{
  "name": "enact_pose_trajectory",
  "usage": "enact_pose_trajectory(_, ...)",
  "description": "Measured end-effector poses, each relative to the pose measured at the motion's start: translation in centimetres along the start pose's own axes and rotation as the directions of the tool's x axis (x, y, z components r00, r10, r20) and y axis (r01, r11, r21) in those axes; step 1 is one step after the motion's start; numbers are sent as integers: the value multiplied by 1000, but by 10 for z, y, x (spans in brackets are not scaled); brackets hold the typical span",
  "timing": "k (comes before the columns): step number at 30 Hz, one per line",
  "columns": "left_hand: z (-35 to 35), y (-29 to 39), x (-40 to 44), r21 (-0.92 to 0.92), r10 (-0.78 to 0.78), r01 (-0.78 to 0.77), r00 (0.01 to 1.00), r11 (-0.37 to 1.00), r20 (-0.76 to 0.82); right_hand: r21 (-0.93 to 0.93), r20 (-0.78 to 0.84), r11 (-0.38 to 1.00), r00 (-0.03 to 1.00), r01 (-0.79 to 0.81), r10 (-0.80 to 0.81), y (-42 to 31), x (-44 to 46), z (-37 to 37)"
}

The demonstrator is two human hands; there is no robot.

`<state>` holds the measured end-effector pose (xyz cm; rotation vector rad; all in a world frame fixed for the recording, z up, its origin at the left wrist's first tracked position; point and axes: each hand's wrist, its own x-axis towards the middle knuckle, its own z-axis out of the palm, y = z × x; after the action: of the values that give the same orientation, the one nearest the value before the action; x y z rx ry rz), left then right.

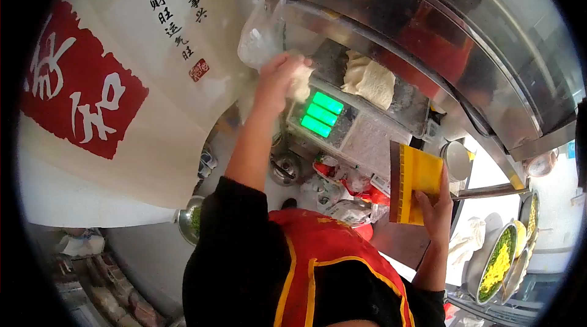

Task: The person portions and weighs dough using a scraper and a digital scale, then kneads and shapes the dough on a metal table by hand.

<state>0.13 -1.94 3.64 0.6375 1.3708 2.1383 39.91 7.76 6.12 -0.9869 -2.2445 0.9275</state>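
My left hand [278,82], a little blurred, is closed round a piece of pale dough [301,84] beside a scale [340,139] with three bright green display panels [322,114]. My right hand [435,212] grips a flat yellow dough scraper [420,183] with a dark straight edge, held to the right of the scale. A larger slab of dough [369,79] lies on the dark surface [331,63] behind the display. Floury white residue covers the scale's flat top.
A clear plastic bag [262,36] hangs at upper left by a cloth with black writing [122,107]. Metal panels [422,40] overhang the back. Right, a bowl of chopped greens and yellow food [498,263] stands near stacked bowls [456,161]. Below sit bags [345,195] and a metal lid [285,169].
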Motion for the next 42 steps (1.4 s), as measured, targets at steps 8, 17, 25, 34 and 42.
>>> enact_pose_trajectory(8, 34, -19, 71, 712, 340, -349, 926, 609, 162, 106, -5, 987, 993, -121, 122, -1, -11, 1)
enact_pose_trajectory(17, 74, -51, 94, 858, -53, -502, 865, -110, 500, 107, -34, 965, 970, -238, 242, -13, -24, -2)
enact_pose_trajectory(25, 131, -53, 88, 658, -421, -585, 506, 474, 753, 110, -153, 951, 941, -288, 302, -8, -51, 6)
enact_pose_trajectory(34, 128, -64, 141, 796, -271, -501, 758, 341, 593, 129, -249, 870, 834, -475, 492, 4, -125, 16)
enact_pose_trajectory(42, 137, -99, -32, 398, -654, 563, 379, 725, 655, 123, -363, 831, 755, -543, 547, 15, -198, -12)
